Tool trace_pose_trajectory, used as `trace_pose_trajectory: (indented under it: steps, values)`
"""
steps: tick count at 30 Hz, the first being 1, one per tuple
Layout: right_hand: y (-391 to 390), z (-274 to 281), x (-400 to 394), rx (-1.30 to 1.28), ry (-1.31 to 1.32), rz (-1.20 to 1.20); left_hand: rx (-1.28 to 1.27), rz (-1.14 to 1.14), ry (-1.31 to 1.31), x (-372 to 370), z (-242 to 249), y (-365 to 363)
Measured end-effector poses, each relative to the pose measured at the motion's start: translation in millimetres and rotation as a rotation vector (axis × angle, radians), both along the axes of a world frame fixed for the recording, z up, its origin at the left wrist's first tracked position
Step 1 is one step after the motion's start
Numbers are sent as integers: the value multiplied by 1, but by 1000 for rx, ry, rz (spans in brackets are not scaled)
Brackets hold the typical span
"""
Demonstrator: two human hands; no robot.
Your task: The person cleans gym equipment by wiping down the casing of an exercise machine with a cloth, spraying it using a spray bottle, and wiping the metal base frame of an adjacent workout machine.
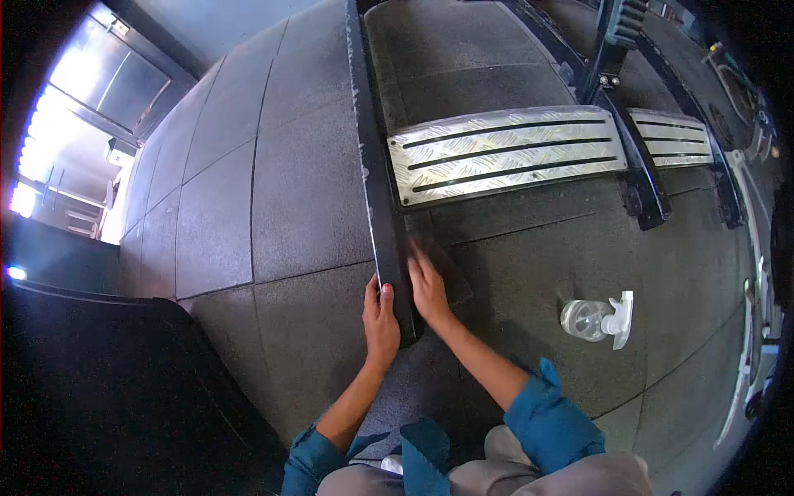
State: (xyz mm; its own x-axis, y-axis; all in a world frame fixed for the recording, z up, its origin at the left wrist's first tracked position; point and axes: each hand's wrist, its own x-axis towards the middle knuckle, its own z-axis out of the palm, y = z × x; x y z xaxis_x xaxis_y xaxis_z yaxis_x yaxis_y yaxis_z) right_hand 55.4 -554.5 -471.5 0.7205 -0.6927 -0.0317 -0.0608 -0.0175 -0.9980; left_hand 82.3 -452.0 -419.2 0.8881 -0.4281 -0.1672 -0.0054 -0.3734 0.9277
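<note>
A long black metal beam with a scuffed, chipped left edge runs away from me along the floor. At its near end, my left hand grips the left edge, with the thumb on top and the fingers partly hidden down the side. My right hand lies against the beam's right side, fingers stretched forward and slightly blurred at the tips. Whether anything is under that palm cannot be seen. On the floor to the right, a clear spray bottle with a white trigger head lies on its side.
Ahead to the right, a silver tread-patterned footplate with black strips joins the beam to a black upright frame. A second footplate sits beyond it. Dark rubber tiles cover the floor. A black padded-looking object stands at lower left.
</note>
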Motion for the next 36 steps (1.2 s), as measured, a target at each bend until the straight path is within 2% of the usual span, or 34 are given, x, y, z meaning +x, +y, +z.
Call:
trace_pose_trajectory:
  steps: [3,5,12,15,18,21,23,24,26,28,30,33,34,36]
  values:
    - [46,13,-60,-54,6,25,-56,7,-35,-3,-3,1]
    - [63,32,-81,-215,19,25,-34,16,-22,-4,3,1]
    - [-19,-11,34,-51,-162,-43,58,35,-42,-2,-7,3]
    - [-26,-13,35,21,-36,-16,63,49,-39,-1,-7,4]
    - [3,11,-17,-62,204,63,10,81,-7,-3,-6,0]
    - [50,35,-76,-78,126,54,-43,93,14,-3,-11,4]
    - [63,46,-94,-352,19,128,-91,83,20,0,-12,7]
    - [57,45,-90,-351,19,136,-109,79,44,0,-11,9]
    - [26,42,-62,-654,-82,358,-128,84,69,1,-14,11]
    - [-8,32,-13,-788,-104,339,-257,157,199,-1,-21,11]
    - [-50,33,51,-877,-128,280,-273,171,252,0,-23,12]
    - [-105,31,143,-999,44,237,-295,172,297,1,-26,13]
    - [-114,41,159,-970,94,245,-303,164,292,2,-26,11]
    - [-118,29,176,-1066,71,197,-328,169,288,2,-21,9]
